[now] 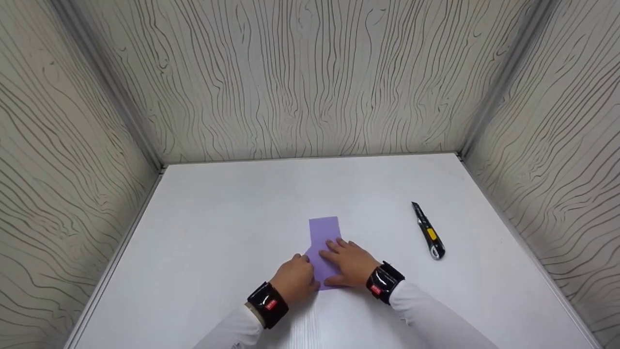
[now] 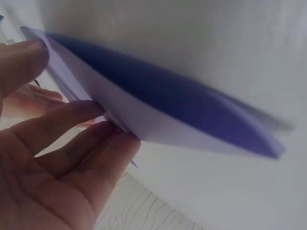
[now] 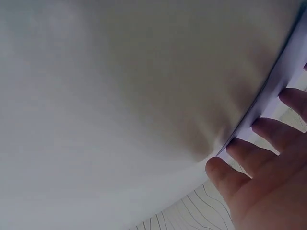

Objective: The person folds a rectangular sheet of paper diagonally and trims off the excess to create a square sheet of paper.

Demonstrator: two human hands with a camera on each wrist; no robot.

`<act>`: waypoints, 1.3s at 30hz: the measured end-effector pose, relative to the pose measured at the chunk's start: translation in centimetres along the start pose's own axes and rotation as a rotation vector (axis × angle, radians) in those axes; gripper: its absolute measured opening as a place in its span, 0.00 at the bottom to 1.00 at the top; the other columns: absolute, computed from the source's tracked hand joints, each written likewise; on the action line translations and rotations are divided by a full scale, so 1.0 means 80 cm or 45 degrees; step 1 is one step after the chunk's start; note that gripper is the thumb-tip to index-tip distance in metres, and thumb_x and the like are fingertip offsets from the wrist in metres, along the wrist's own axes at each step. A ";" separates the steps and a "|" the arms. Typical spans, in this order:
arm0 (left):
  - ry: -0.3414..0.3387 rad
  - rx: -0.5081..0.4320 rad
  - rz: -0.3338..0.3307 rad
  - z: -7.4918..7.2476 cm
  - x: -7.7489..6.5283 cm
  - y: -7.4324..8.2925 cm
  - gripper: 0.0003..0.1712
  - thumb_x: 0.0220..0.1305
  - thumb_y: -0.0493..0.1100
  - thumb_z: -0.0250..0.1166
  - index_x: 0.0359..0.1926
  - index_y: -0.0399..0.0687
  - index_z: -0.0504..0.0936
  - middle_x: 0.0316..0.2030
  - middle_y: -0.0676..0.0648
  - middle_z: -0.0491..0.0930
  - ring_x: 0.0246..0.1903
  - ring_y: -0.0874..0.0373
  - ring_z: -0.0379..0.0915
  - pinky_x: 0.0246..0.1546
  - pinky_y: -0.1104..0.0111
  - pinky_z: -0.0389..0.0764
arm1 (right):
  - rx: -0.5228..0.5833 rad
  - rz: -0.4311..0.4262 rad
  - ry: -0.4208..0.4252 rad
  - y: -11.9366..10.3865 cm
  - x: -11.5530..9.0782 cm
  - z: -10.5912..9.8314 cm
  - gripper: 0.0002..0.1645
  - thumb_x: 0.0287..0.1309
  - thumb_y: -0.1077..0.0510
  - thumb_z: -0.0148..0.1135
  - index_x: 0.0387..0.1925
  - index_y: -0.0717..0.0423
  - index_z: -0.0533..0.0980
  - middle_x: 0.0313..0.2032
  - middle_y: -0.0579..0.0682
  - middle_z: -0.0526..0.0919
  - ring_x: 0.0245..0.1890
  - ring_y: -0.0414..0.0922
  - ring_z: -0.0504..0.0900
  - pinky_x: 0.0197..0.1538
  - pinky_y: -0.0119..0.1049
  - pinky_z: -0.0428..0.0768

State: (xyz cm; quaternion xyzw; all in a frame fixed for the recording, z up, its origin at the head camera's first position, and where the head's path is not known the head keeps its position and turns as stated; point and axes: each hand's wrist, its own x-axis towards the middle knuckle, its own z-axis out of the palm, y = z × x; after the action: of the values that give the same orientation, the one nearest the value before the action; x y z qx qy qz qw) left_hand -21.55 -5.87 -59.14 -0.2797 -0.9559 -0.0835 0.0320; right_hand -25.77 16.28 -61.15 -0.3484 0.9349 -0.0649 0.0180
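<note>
A folded sheet of purple paper (image 1: 323,230) lies on the white table, one narrow end pointing away from me and a slanted edge on its left. My left hand (image 1: 294,278) has its fingers curled at the paper's lower left edge. In the left wrist view, the thumb and fingertips of that hand hold a layer of the purple paper (image 2: 163,122), which gapes open along one side. My right hand (image 1: 356,263) rests on the paper's right part with spread fingers. Its fingertips touch the purple paper (image 3: 271,88) in the right wrist view.
A black utility knife (image 1: 429,231) with a yellow slider lies to the right on the white table (image 1: 232,208). Wood-grain panels (image 1: 300,82) stand behind and at both sides. Black bands (image 1: 269,304) wrap both wrists.
</note>
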 end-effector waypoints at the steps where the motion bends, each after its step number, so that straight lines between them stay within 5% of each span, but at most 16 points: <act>1: -0.008 -0.001 -0.004 -0.001 0.000 0.001 0.19 0.63 0.51 0.77 0.36 0.37 0.92 0.38 0.44 0.85 0.36 0.53 0.77 0.37 0.60 0.87 | -0.005 0.004 0.005 0.000 -0.001 0.000 0.49 0.63 0.29 0.71 0.77 0.50 0.74 0.78 0.62 0.73 0.77 0.67 0.71 0.75 0.64 0.74; 6: -0.045 0.001 -0.020 -0.006 0.000 0.005 0.23 0.63 0.53 0.76 0.42 0.34 0.92 0.44 0.41 0.85 0.41 0.51 0.78 0.43 0.59 0.88 | -0.022 -0.006 -0.013 -0.002 -0.005 0.002 0.51 0.63 0.26 0.68 0.77 0.51 0.73 0.78 0.62 0.71 0.78 0.67 0.70 0.76 0.63 0.72; 18: -0.054 -0.024 -0.025 -0.006 -0.002 0.008 0.21 0.64 0.52 0.74 0.37 0.35 0.91 0.45 0.41 0.83 0.42 0.52 0.76 0.45 0.59 0.88 | -0.126 -0.027 -0.044 -0.013 -0.035 -0.006 0.55 0.62 0.23 0.68 0.78 0.53 0.72 0.77 0.63 0.72 0.76 0.65 0.73 0.76 0.62 0.73; 25: -0.029 0.069 0.005 -0.001 0.002 0.004 0.16 0.67 0.46 0.71 0.41 0.33 0.90 0.44 0.41 0.82 0.41 0.52 0.75 0.40 0.61 0.88 | -0.159 -0.053 -0.078 -0.029 -0.050 -0.006 0.60 0.57 0.19 0.68 0.78 0.53 0.72 0.77 0.64 0.73 0.77 0.62 0.73 0.77 0.61 0.72; 31: 0.051 0.140 0.007 0.006 0.006 -0.002 0.15 0.64 0.40 0.70 0.44 0.30 0.88 0.42 0.41 0.80 0.39 0.53 0.74 0.33 0.62 0.88 | -0.157 -0.051 -0.079 -0.033 -0.051 -0.006 0.53 0.63 0.24 0.67 0.78 0.52 0.73 0.77 0.63 0.74 0.77 0.60 0.74 0.77 0.60 0.72; 39: 0.082 0.118 -0.087 0.001 0.013 -0.003 0.17 0.69 0.44 0.69 0.36 0.29 0.88 0.39 0.38 0.79 0.40 0.48 0.75 0.32 0.57 0.89 | -0.156 -0.039 -0.077 -0.031 -0.056 -0.011 0.50 0.69 0.23 0.59 0.78 0.51 0.73 0.77 0.62 0.73 0.77 0.59 0.73 0.77 0.60 0.73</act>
State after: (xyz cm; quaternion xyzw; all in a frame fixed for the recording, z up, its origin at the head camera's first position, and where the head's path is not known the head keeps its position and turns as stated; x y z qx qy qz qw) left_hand -22.55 -5.51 -59.12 -0.2422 -0.9662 -0.0490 0.0727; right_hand -20.86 17.42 -60.03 -0.3648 0.9308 0.0025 0.0238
